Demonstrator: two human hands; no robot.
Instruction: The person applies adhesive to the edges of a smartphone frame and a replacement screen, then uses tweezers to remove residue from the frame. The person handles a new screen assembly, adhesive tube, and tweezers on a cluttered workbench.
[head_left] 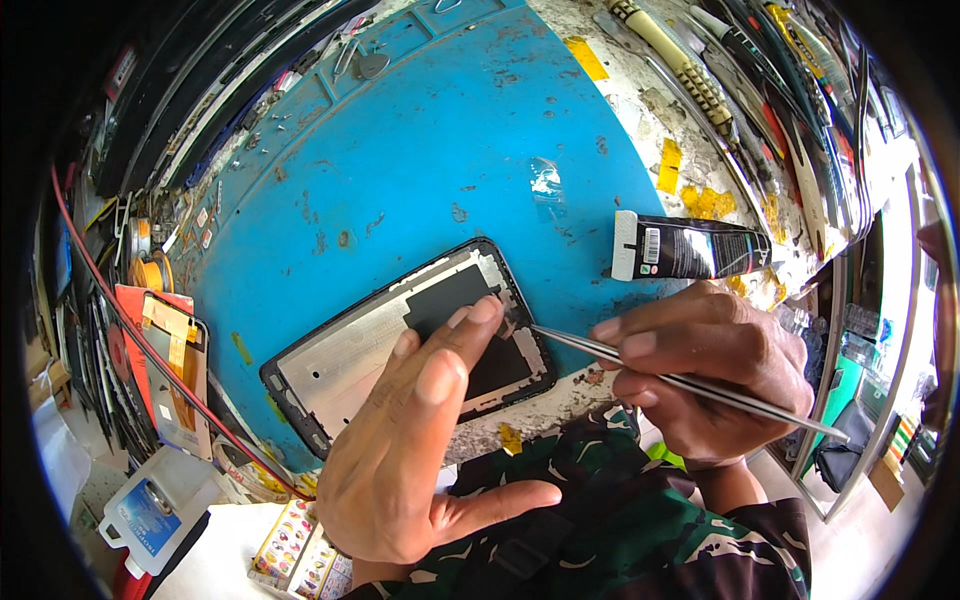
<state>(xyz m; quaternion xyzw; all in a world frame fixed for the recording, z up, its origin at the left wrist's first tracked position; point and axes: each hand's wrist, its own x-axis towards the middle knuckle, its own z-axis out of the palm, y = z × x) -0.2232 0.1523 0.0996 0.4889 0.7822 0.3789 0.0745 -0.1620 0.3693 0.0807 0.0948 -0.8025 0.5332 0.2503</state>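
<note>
On a blue work mat [400,160] lies a flat phone or tablet frame [335,375], dark-rimmed with a silvery inner plate and black patches. My left hand [400,450] rests its fingertips on the frame's inner face, near the black patch, fingers stretched out and thumb apart. Metal tweezers [690,383] are pinched in my right hand [715,365], their tips reaching the frame's right edge. Part of the frame is hidden under my left hand. A black tube [700,247] with a white end lies beyond my right hand.
Tools, among them a cream-handled one [665,55], crowd the right side. At the left are a red cable [130,320], an opened device [175,365] and a white plastic bottle [150,515]. Small parts and a grey pick [373,66] lie along the mat's far left.
</note>
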